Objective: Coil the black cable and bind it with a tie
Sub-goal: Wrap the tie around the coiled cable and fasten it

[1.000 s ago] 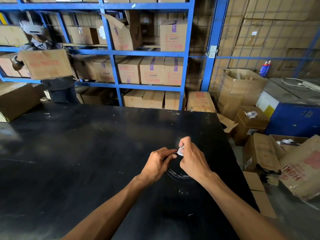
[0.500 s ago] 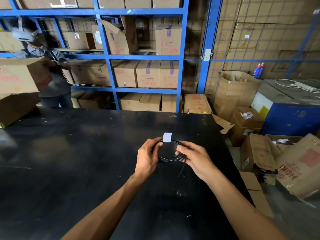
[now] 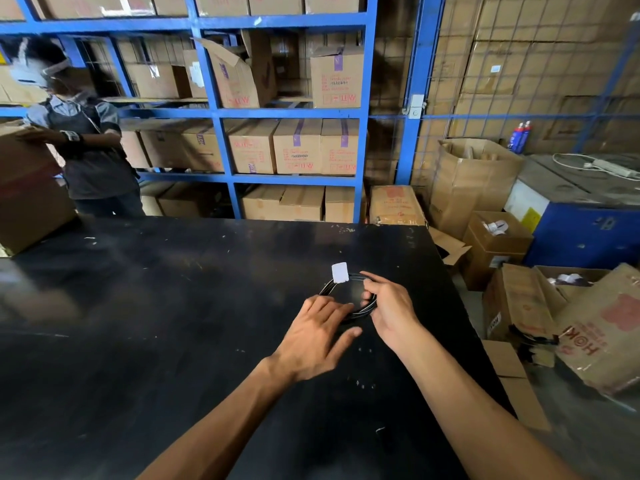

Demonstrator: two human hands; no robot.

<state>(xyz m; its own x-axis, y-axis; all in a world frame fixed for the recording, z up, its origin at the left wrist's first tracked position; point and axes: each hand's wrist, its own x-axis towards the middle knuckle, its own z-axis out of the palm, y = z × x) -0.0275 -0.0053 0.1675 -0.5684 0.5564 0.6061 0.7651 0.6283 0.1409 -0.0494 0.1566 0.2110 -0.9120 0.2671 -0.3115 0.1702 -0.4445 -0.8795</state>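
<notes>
The black cable [image 3: 349,299] is wound into a small ring. It sits over the black table [image 3: 173,341], near the table's far right part. A white tag [image 3: 339,272] sticks up from the ring at 12 o'clock, where the loops are bound together.

The right hand [image 3: 391,308] is at 3 o'clock of the ring. Its fingers are curled shut on the cable's right side, with one finger pointing along the top of the loops. The left hand [image 3: 320,336] is at 7 o'clock of the ring. Its fingers are spread apart and flat, and the tips lie on the lower left part of the ring without gripping it.

Past the table, at 12 o'clock, blue shelves [image 3: 221,116] are full of brown boxes. At 10 o'clock another person [image 3: 90,150] holds a big box [image 3: 27,188]. At 3 o'clock more open boxes [image 3: 519,296] lie on the floor.
</notes>
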